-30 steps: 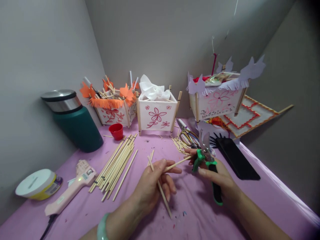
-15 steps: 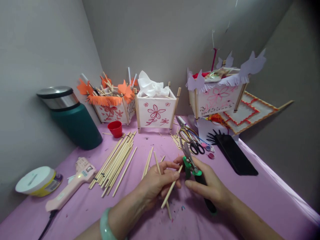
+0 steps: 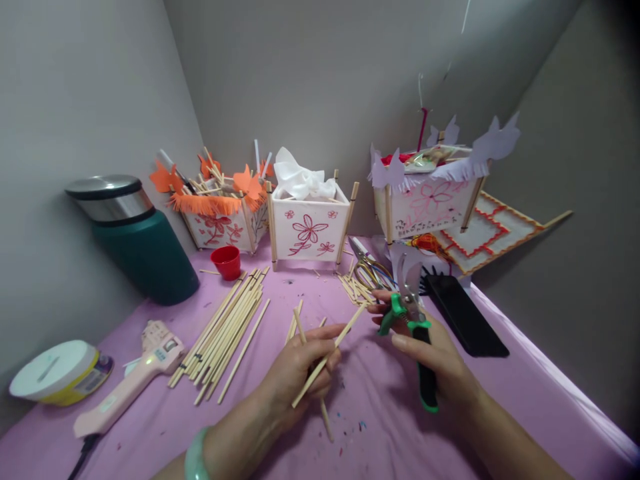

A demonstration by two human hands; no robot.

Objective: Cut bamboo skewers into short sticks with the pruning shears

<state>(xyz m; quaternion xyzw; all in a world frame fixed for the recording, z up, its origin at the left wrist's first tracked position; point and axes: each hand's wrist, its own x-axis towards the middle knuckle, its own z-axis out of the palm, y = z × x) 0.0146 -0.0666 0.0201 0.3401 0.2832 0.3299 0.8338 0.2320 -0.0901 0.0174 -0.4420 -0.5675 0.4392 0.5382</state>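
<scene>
My left hand is closed on two thin wooden sticks. The front wooden stick slants up to the right, and the other crosses behind it, its lower end showing below my fingers. In my right hand lies a pair of pruning shears with green and black handles. Their blades point up and stand apart from the sticks. Left of my hands, a pile of wooden sticks lies on the purple tablecloth, some bound with dark bands. Short cut pieces lie beyond my right hand.
Three decorated boxes stand at the back: one orange-fringed, one white with tissues, one purple-fringed. At left are a green bottle, a glue gun, a tub and a red cup. Scissors and a black phone are at right.
My hands have moved apart. The right hand has carried the shears to the right, away from the sticks, while the front stick in my left hand has shifted left and leans over more.
</scene>
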